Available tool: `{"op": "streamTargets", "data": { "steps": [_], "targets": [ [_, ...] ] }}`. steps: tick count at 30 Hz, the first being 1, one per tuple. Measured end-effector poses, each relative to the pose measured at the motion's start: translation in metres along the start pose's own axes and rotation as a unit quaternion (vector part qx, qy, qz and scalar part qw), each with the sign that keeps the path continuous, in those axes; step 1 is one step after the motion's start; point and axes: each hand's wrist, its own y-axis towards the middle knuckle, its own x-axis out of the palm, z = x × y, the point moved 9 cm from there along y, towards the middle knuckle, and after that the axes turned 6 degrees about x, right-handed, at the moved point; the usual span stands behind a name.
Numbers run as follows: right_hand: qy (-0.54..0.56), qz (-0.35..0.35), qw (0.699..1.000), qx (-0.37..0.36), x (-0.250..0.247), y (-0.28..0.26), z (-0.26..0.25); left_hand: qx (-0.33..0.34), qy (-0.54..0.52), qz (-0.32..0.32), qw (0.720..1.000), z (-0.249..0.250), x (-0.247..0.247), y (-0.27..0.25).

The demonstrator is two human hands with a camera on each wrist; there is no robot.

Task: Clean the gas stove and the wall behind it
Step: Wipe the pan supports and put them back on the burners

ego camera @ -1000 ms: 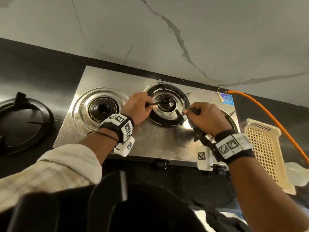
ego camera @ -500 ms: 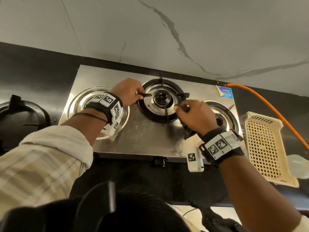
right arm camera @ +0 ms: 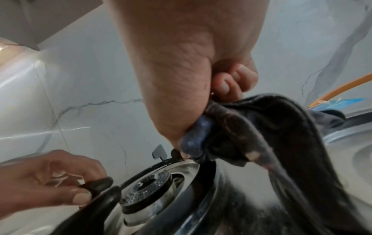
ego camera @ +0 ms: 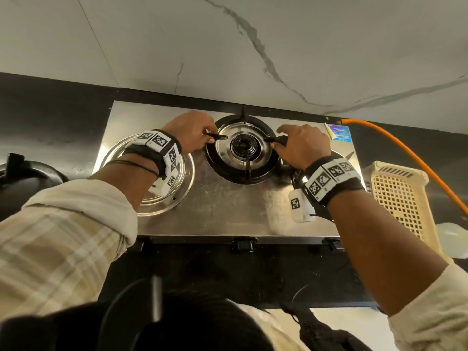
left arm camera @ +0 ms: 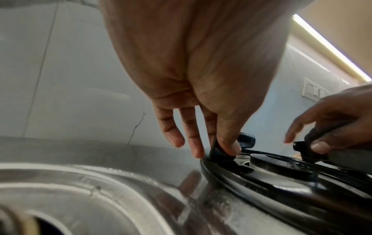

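Observation:
A steel gas stove (ego camera: 228,211) stands against the veined marble wall (ego camera: 177,46). A black pan support (ego camera: 243,179) rings its middle burner (ego camera: 244,145). My left hand (ego camera: 211,136) pinches the support's left prong between thumb and forefinger, the other fingers straight (left arm camera: 221,147). My right hand (ego camera: 276,143) holds the right prong while its curled fingers also grip a dark blue-grey cloth (right arm camera: 261,127), which hangs down over the stove top. The left burner's steel ring (ego camera: 152,198) has no support on it. My right wrist hides most of the right burner.
Another black pan support (ego camera: 15,168) lies on the dark counter left of the stove. A cream perforated basket (ego camera: 400,198) stands at the right, with an orange gas hose (ego camera: 405,153) running behind it. A blue sticker (ego camera: 340,134) marks the stove's back right corner.
The pan support has turned on the middle burner. My right hand moved from its front-right side to the right prong. My left hand stayed on the left prong.

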Motion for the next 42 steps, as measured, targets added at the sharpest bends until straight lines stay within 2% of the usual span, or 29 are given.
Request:
{"op": "streamTargets", "data": {
  "steps": [10, 14, 19, 24, 32, 36, 42],
  "targets": [
    [-0.039, -0.02, 0.999, -0.009, 0.02, -0.019, 0.0, 0.001, 0.014, 0.034, 0.999, 0.008, -0.005, 0.007],
    [-0.045, -0.002, 0.999, 0.006, 0.02, -0.029, -0.003, -0.017, 0.025, 0.077, 0.997, 0.01, -0.004, 0.0],
    [-0.038, 0.007, 0.999, 0.01, 0.019, -0.034, -0.021, 0.002, 0.025, 0.144, 0.989, 0.04, -0.006, -0.025],
    [-0.021, 0.025, 0.999, 0.029, 0.015, -0.037, -0.033, -0.008, -0.015, 0.062, 0.998, 0.058, 0.034, -0.057],
    [-0.021, 0.065, 0.997, 0.037, 0.004, -0.039, -0.036, -0.026, -0.021, 0.145, 0.989, 0.054, 0.023, -0.057],
    [0.003, 0.085, 0.995, 0.044, -0.005, -0.036, -0.026, -0.03, -0.033, 0.153, 0.987, 0.053, 0.009, -0.042],
    [0.067, 0.066, 0.993, 0.065, -0.015, -0.025, -0.009, -0.019, -0.046, 0.16, 0.986, 0.059, -0.008, -0.026]
  ]
}}
